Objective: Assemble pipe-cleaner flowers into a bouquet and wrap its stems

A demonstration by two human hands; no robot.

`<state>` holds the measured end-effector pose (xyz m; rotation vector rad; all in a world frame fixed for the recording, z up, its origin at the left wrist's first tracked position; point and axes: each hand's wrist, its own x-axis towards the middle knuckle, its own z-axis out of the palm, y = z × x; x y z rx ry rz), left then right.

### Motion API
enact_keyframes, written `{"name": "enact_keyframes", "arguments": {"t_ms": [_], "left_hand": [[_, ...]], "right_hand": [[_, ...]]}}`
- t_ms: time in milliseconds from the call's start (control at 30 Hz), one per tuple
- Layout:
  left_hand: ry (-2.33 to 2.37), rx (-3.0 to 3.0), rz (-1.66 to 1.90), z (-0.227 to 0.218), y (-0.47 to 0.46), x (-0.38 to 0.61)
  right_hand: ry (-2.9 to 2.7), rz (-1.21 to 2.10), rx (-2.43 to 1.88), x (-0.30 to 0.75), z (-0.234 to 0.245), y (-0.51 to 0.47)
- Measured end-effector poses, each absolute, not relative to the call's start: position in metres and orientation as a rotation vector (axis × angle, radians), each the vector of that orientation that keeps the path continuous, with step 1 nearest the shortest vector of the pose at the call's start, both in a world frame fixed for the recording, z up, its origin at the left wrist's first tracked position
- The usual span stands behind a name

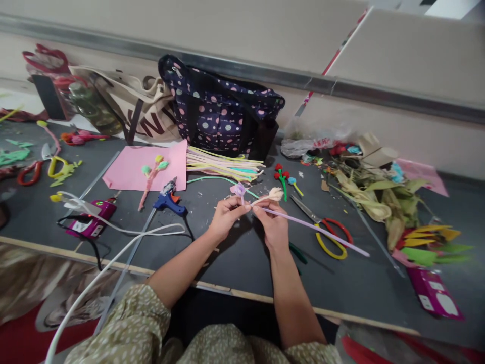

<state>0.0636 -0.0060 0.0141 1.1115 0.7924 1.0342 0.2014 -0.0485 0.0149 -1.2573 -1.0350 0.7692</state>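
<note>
My left hand [226, 216] is closed, pinching the stem below a small purple pipe-cleaner flower [240, 190]. Thumb and fingers of my right hand [274, 225] grip a long lilac pipe cleaner [322, 231], which sticks out to the right over the scissors. A cream flower [276, 194] rises from between the same fingers. Both fingertips almost meet, hiding where the stems join. Just beyond my right hand lie red flowers on a green stem [282, 178] and a blue flower [292, 181]. Scissors [329, 235] with red and yellow handles rest to the right.
A blue hot glue gun [168, 201], pink sheet [125, 167] and bundle of pipe cleaners [223, 164] lie left of centre. Behind stand a dark patterned bag [223, 111] and a beige tote [151, 108]. A white cable [91, 283] crosses the table's front edge. Dried husks [364, 199] lie right.
</note>
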Motion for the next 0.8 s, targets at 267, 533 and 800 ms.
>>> {"name": "enact_keyframes", "arguments": {"t_ms": [267, 533, 800], "left_hand": [[0.65, 0.728, 0.813, 0.026, -0.007, 0.063], [0.656, 0.712, 0.675, 0.013, -0.002, 0.061], [0.68, 0.722, 0.688, 0.016, 0.004, 0.061]], "right_hand": [[-0.964, 1.031, -1.07, 0.2, 0.025, -0.054], [-0.81, 1.06, -1.184, 0.202, 0.021, -0.05], [-0.754, 0.982, -1.279, 0.205, 0.018, -0.047]]}}
